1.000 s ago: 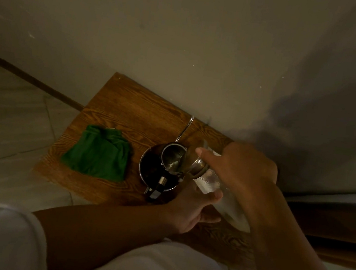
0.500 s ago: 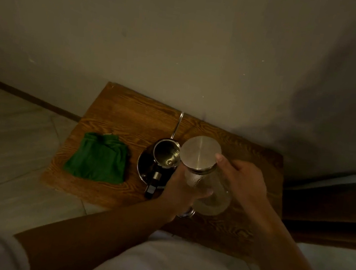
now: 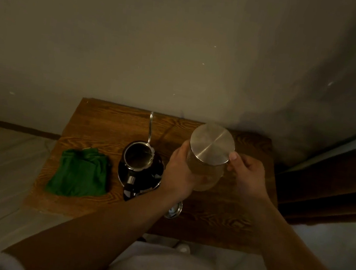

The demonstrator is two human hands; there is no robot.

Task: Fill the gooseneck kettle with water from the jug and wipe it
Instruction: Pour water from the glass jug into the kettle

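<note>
- The jug [image 3: 205, 165] is upright near the table's [image 3: 218, 219] back edge; left hand [image 3: 181, 173] wraps its body, right hand [image 3: 246, 175] pinches its lid [image 3: 212, 143].
- The kettle [image 3: 140, 164] stands open mid-table; pouring looks finished, though its water level is unclear.
- Wiping remains: the cloth [image 3: 79, 171] lies untouched by the left edge.

Lidless dark gooseneck kettle [image 3: 140, 166] beside upright, steel-lidded glass jug [image 3: 209, 159]

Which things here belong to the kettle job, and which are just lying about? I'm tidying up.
Job:
dark steel gooseneck kettle
glass jug with metal lid, held by left hand and right hand
folded green cloth

Lying about:
small shiny metal lid
</note>
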